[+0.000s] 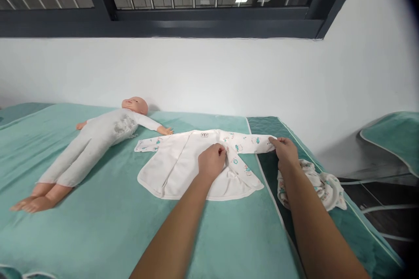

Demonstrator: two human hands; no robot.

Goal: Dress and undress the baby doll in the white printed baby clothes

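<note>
A white baby shirt (176, 161) with small printed figures on its sleeves lies spread open on the green bed cover, its inner side facing up. My left hand (212, 161) is closed over the shirt's right front, near the armhole, with the fingers curled; whether cloth is pinched in them is hidden. My right hand (285, 150) pinches the cuff at the end of the right-hand sleeve, which is stretched out straight. The other sleeve points left, close to the hand of a baby doll (104, 139).
The bald doll in a white suit lies on its back to the left. Crumpled printed baby clothes (322, 185) lie beyond my right forearm. The green cover (98, 235) reaches a white wall (196, 74) below a dark window frame (212, 28). The bed's right edge drops to a dark floor.
</note>
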